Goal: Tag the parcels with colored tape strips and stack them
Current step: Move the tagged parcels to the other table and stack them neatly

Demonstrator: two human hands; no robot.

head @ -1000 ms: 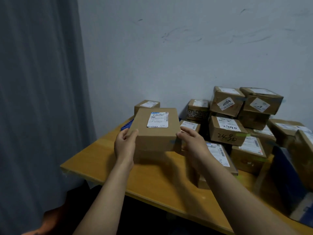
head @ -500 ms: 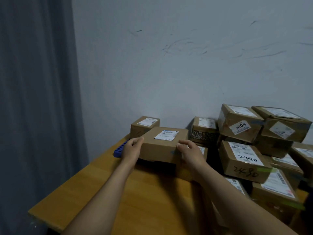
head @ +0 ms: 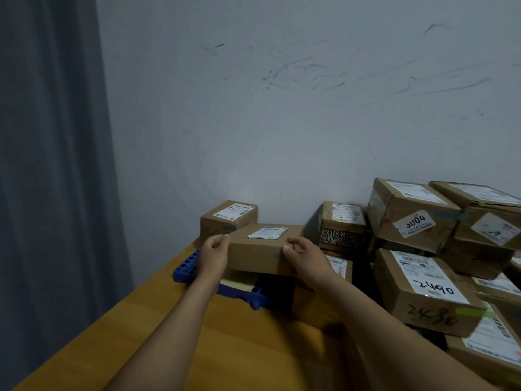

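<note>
I hold a flat brown parcel (head: 258, 253) with a white label on top, level, at the far left of the wooden table (head: 197, 342). My left hand (head: 212, 256) grips its left end and my right hand (head: 307, 261) grips its right end. The parcel hovers over a blue plastic rack (head: 189, 265) and a yellowish pad, its right part above a lower parcel (head: 335, 270). A small blue tape mark shows on its front near my right thumb. Whether it rests on anything below I cannot tell.
A small parcel (head: 228, 218) stands against the wall behind my left hand. A heap of stacked parcels (head: 417, 221) fills the right side, one marked 2490 (head: 423, 292). A grey curtain (head: 53, 165) hangs at left beside the table's edge.
I have carried the parcel away from me toward the wall and lowered it to a flat position over the blue rack. The view has tilted up.
</note>
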